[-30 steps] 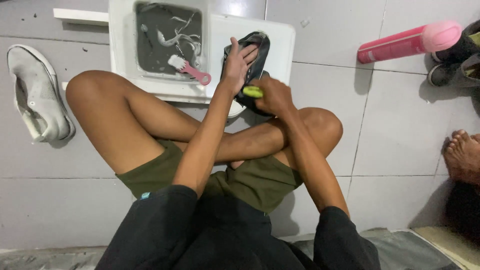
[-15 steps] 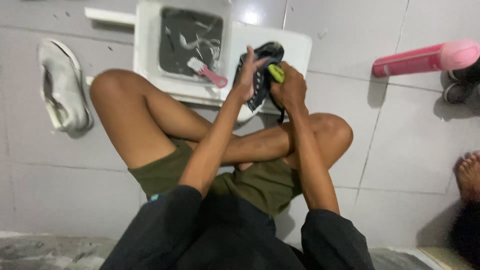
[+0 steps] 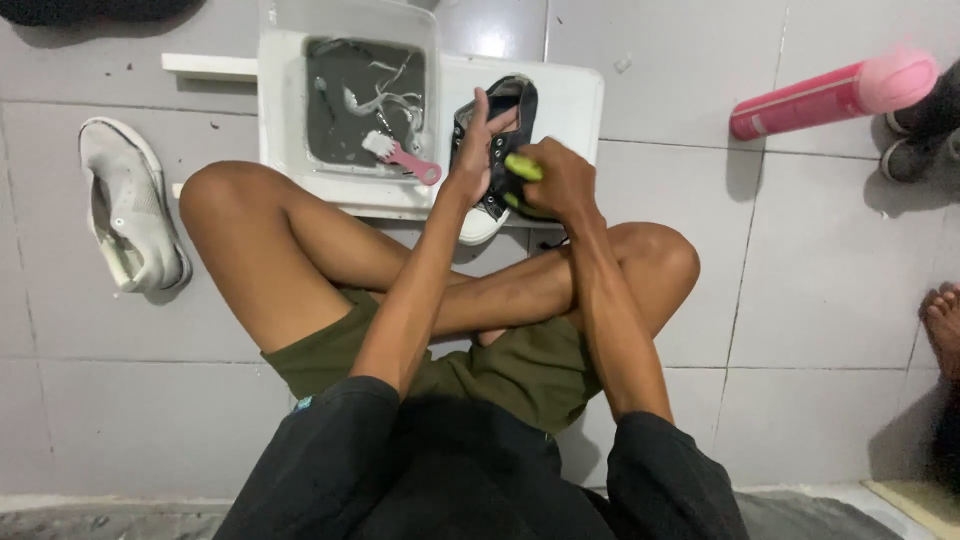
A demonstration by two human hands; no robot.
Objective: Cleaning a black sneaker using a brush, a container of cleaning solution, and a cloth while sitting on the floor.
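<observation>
A black sneaker with a white toe cap [image 3: 482, 222] lies on a white board [image 3: 572, 100] in front of my crossed legs. My left hand [image 3: 478, 148] holds the sneaker by its left side, fingers spread upward. My right hand [image 3: 556, 178] grips a yellow-green brush [image 3: 522, 167] and presses it against the shoe's upper. To the left, a white tub [image 3: 280, 120] holds grey water, white laces and a pink-handled brush [image 3: 402, 156].
A white sneaker [image 3: 128, 210] lies on the grey tiled floor at the left. A pink bottle [image 3: 830, 95] lies on its side at the upper right, beside dark shoes [image 3: 915, 140]. Another person's bare foot [image 3: 940, 315] shows at the right edge.
The camera view has shifted a little. My right hand with the brush has moved down along the black sneaker, and my left hand stays on the shoe.
</observation>
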